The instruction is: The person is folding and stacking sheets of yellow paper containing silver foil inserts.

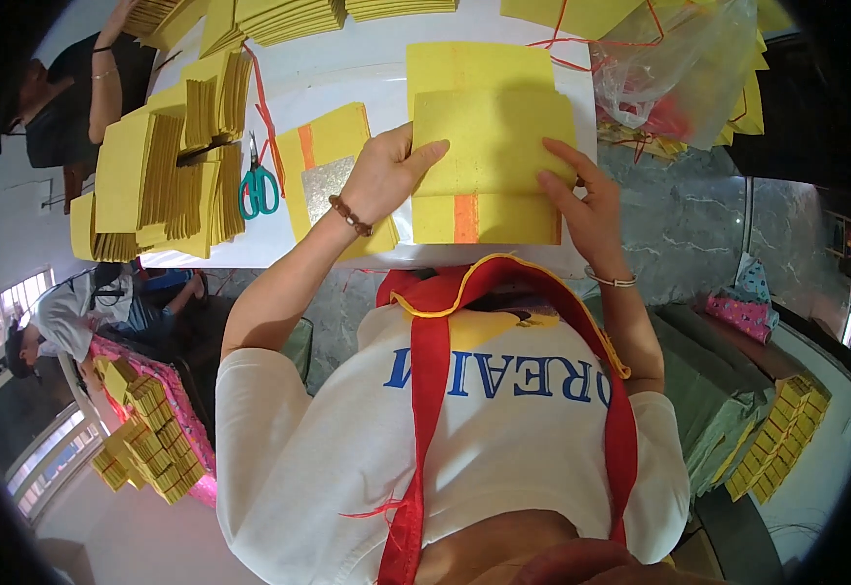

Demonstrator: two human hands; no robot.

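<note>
Both hands work one small stack of yellow paper sheets (pixel 492 156) lying on the white desk (pixel 347 68), at its near edge. The left hand (pixel 386 174) grips the stack's left edge, thumb laid across the top sheet and fingers curled under. The right hand (pixel 581 200) presses its spread fingers on the stack's right edge, thumb tucked at the side. The top sheet sits a little lower than the one beneath it, and an orange stripe shows at the stack's bottom margin.

Just left of the stack lies one more sheet with an orange stripe and a silver foil square (pixel 328 185), partly under the left wrist. Farther left of it is one pair of green-handled scissors (pixel 258 185), and beyond that about three fanned piles of folded yellow paper (pixel 167 171). Above the stack, along the far edge of the desk, more yellow bundles (pixel 289 18) lie in a row. To the stack's upper right sits one clear plastic bag (pixel 684 68) tangled with red string. Bare desk shows only in a narrow strip between the stack and the far bundles.
</note>
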